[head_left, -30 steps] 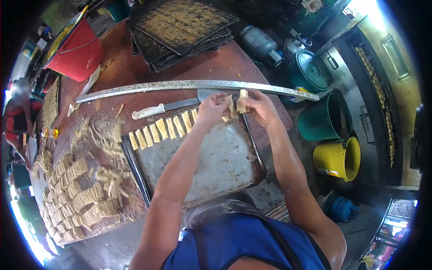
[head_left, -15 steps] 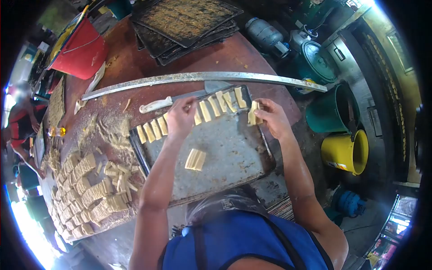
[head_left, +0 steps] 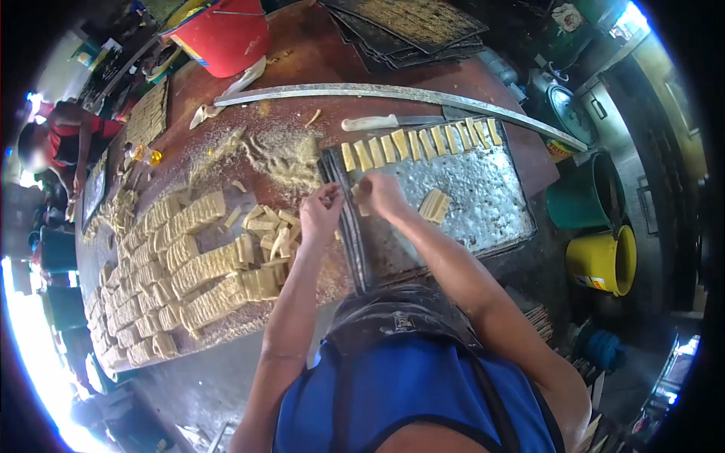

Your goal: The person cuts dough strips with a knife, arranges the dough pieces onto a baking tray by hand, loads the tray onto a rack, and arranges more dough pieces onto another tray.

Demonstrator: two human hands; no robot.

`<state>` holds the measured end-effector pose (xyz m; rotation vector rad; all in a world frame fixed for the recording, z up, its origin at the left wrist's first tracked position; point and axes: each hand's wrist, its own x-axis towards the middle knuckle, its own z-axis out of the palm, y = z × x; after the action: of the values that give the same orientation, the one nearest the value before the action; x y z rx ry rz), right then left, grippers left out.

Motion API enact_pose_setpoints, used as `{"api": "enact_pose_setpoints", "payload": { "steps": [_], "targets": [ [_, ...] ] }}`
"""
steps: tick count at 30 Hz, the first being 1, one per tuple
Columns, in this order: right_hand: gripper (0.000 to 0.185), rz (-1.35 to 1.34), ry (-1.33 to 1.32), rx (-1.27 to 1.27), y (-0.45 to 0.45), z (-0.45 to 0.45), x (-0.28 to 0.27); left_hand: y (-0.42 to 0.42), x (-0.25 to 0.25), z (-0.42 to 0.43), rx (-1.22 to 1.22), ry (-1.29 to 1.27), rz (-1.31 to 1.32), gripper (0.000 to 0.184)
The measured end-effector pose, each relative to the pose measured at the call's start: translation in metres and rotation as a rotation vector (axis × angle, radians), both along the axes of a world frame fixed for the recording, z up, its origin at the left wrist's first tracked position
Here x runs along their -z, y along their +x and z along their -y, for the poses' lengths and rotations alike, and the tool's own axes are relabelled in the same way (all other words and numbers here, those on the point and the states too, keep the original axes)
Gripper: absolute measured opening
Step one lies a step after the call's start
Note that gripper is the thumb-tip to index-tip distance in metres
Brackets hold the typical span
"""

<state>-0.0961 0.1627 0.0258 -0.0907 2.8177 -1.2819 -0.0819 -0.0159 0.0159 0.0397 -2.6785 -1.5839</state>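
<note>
Pinches a pale dough piece (head_left: 361,204) in the fingers of the right hand (head_left: 381,195), at the left end of a flat metal tray (head_left: 487,181). Cannot tell if touching the tray or just above. Curls the fingers of the left hand (head_left: 321,213) just beside, near the dark left rim of the tray. Cannot tell if gripping or bare there. Has a row of dough strips (head_left: 414,145) along the far side of the tray, standing side by side with small gaps. Has a little stack (head_left: 434,206) on the tray too, to the right of the right hand. Wears a blue top (head_left: 400,385).

On the red-brown table (head_left: 294,45), to the left, has lots of dough stacks (head_left: 200,215) in rows, with a messy heap of loose strips (head_left: 264,226) near the left hand. Past the tray, has a knife (head_left: 377,122) with a white handle, then a long metal bar (head_left: 362,90). Farther off, has a red bucket (head_left: 226,41) and a pile of black trays (head_left: 423,26).
</note>
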Motion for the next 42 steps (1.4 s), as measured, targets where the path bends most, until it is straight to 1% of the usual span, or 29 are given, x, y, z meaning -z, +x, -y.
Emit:
{"api": "enact_pose_setpoints", "payload": {
  "steps": [1,2,3,4,5,6,7,10,15,16,18,20,21,22,24,26,27,28,30,32,33,34,35,36,37,38,39,40,42],
  "targets": [
    [0.019,0.148,-0.227,0.095,0.002,0.003,-0.003,0.005,-0.003,0.002,0.08,-0.009,0.008,0.034],
    [0.016,0.024,-0.176,0.09,0.002,0.001,0.009,0.01,-0.006,0.004,0.158,-0.017,0.014,0.039],
    [0.015,-0.007,-0.148,0.108,-0.001,-0.006,0.017,0.013,-0.016,0.0,0.235,-0.161,0.01,0.044],
    [0.013,-0.04,-0.119,0.123,-0.003,-0.008,0.012,0.019,-0.032,-0.006,0.284,-0.18,0.059,0.046],
    [0.013,-0.051,-0.101,0.122,-0.006,-0.009,0.009,0.021,-0.027,-0.011,0.337,-0.213,-0.031,0.044],
    [0.013,-0.134,0.041,0.139,-0.003,-0.008,-0.003,0.023,-0.018,-0.014,0.391,-0.247,-0.117,0.042],
    [0.013,-0.214,0.183,0.157,0.0,-0.007,-0.009,0.022,-0.01,-0.014,0.394,-0.233,-0.123,0.042],
    [0.013,-0.226,0.302,0.058,0.014,0.002,-0.001,0.006,0.005,-0.014,0.383,-0.321,-0.263,0.04],
    [0.02,-0.263,0.208,0.109,0.016,0.004,0.005,-0.001,0.02,-0.014,0.356,-0.193,-0.29,0.032],
    [0.021,-0.267,0.205,0.064,0.011,0.002,0.005,-0.002,0.021,-0.017,0.325,-0.15,-0.305,0.031],
    [0.021,-0.266,0.205,0.024,0.005,-0.012,0.003,-0.005,0.019,-0.017,0.321,-0.185,-0.313,0.035],
    [0.017,-0.349,0.044,0.044,0.008,-0.038,-0.008,-0.003,0.01,-0.017,0.33,-0.139,-0.216,0.04],
    [0.014,-0.314,-0.005,0.121,0.012,-0.058,-0.023,0.002,0.004,-0.015,0.343,-0.157,-0.252,0.042],
    [0.016,-0.244,0.045,0.151,0.019,-0.087,-0.032,0.006,0.002,-0.019,0.345,-0.162,-0.242,0.042],
    [0.018,-0.169,0.083,0.179,0.027,-0.124,-0.042,0.012,0.002,-0.03,0.276,-0.152,-0.416,0.039],
    [0.026,0.287,0.504,0.16,0.039,-0.144,-0.047,0.019,-0.003,-0.062,0.272,-0.134,-0.37,0.041],
    [0.026,0.293,0.495,0.151,0.044,-0.145,-0.036,0.021,-0.015,-0.085,0.329,-0.143,-0.094,0.04],
    [0.03,0.2,0.449,0.119,0.049,-0.142,-0.02,0.02,-0.023,-0.104,0.377,-0.153,0.179,0.039],
    [0.035,0.114,0.383,0.08,0.047,-0.144,-0.003,0.017,-0.026,-0.135,0.407,-0.221,0.217,0.042],
    [0.04,0.055,0.084,0.085,0.041,-0.145,0.006,0.014,-0.027,-0.141,0.436,-0.292,0.257,0.044],
    [0.04,0.059,0.066,0.082,0.04,-0.146,0.011,0.012,-0.028,-0.139,0.425,-0.129,0.347,0.045],
    [0.039,0.173,-0.118,0.095,0.038,-0.148,0.017,0.012,-0.029,-0.137,0.411,0.035,0.434,0.047],
    [0.038,0.284,-0.3,0.109,0.036,-0.151,0.021,0.015,-0.022,-0.136,0.409,0.021,0.438,0.047],
    [0.037,0.389,-0.481,0.12,0.033,-0.151,0.022,0.018,-0.008,-0.133,0.391,0.077,0.354,0.051],
    [0.037,0.38,-0.493,0.12,0.033,-0.148,0.019,0.019,-0.009,-0.132,0.376,0.135,0.266,0.055],
    [0.038,0.22,-0.347,0.078,0.034,-0.142,0.018,0.021,-0.008,-0.132,0.383,0.122,0.258,0.055],
    [0.038,0.062,-0.198,0.044,0.036,-0.137,0.014,0.023,-0.016,-0.137,0.323,-0.084,0.185,0.058],
    [0.038,0.051,-0.205,0.057,0.037,-0.135,0.011,0.025,-0.02,-0.141,0.263,-0.285,0.108,0.062],
    [0.04,-0.005,0.085,0.174,0.042,-0.133,0.003,0.018,-0.017,-0.146,0.26,-0.304,0.088,0.062]
  ]
}}
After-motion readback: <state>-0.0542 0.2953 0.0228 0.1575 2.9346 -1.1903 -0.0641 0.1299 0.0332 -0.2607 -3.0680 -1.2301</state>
